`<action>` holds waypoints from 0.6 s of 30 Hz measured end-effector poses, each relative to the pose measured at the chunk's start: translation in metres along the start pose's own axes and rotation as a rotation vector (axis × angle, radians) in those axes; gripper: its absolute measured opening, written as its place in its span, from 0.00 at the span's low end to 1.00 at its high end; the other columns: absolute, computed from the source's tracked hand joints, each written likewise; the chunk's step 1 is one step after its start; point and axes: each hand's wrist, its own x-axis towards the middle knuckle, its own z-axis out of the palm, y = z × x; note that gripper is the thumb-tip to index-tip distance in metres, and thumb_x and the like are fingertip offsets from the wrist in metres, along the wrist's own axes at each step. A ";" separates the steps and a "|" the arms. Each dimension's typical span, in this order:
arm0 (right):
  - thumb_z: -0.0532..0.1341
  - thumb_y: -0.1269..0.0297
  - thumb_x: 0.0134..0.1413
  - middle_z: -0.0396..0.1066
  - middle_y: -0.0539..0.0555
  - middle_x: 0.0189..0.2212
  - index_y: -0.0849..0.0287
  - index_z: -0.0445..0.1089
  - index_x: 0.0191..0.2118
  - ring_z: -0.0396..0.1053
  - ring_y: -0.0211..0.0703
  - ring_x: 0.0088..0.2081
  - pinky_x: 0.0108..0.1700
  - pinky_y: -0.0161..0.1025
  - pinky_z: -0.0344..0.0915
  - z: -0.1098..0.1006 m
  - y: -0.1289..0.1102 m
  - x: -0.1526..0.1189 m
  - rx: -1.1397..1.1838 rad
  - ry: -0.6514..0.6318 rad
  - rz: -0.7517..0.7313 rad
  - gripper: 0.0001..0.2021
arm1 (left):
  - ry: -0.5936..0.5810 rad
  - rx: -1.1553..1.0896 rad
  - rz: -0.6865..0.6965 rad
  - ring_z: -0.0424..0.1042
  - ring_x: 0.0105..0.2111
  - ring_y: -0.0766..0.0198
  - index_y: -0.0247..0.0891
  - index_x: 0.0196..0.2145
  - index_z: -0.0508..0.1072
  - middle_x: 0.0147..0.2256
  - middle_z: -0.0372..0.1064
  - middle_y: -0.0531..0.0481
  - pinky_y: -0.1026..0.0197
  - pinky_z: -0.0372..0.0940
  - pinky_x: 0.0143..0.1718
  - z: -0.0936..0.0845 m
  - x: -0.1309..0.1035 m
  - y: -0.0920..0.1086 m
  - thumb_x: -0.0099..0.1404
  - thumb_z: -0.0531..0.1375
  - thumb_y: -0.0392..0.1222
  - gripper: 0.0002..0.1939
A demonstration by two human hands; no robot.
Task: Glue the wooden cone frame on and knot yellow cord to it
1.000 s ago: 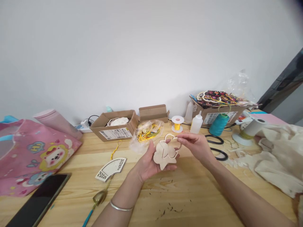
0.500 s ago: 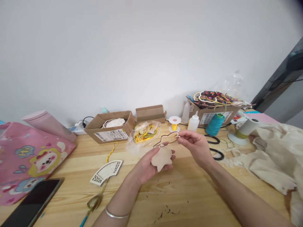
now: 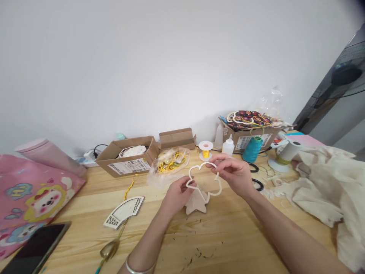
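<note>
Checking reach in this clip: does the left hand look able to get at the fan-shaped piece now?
Probably yes: the fan-shaped piece lies uncovered on the table, with nothing standing between it and the left hand. That hand holds a pale flat piece, though, so it may need freeing first.

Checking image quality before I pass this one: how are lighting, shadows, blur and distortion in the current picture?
Head view: soft light, brightest across the middle of the wall; head view: faint shadow behind the right box; head view: left hand and right hand fairly crisp, but the left label's fine print unreadable; head view: apparent wide-angle stretch toward the edges, dark top-right corner.
</note>
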 end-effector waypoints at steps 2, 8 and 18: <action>0.60 0.75 0.42 0.68 0.51 0.33 0.56 0.71 0.24 0.69 0.39 0.35 0.41 0.43 0.67 0.000 0.002 0.000 0.062 0.002 0.060 0.06 | 0.091 0.024 0.079 0.65 0.41 0.58 0.37 0.38 0.70 0.40 0.68 0.46 0.58 0.59 0.41 -0.002 -0.001 0.003 0.50 0.57 0.45 0.17; 0.62 0.73 0.40 0.70 0.50 0.33 0.57 0.70 0.23 0.70 0.39 0.33 0.39 0.39 0.67 0.004 0.010 -0.003 0.117 -0.014 0.178 0.03 | -0.007 -0.311 0.043 0.69 0.31 0.61 0.32 0.36 0.70 0.32 0.71 0.42 0.59 0.63 0.34 0.001 -0.012 0.020 0.57 0.50 0.52 0.21; 0.58 0.62 0.46 0.70 0.52 0.29 0.57 0.70 0.34 0.65 0.34 0.27 0.32 0.36 0.64 0.008 0.022 -0.007 0.027 0.066 0.302 0.09 | 0.188 -0.544 -0.023 0.69 0.27 0.62 0.31 0.30 0.73 0.25 0.72 0.45 0.65 0.63 0.23 -0.003 -0.016 0.028 0.50 0.59 0.46 0.14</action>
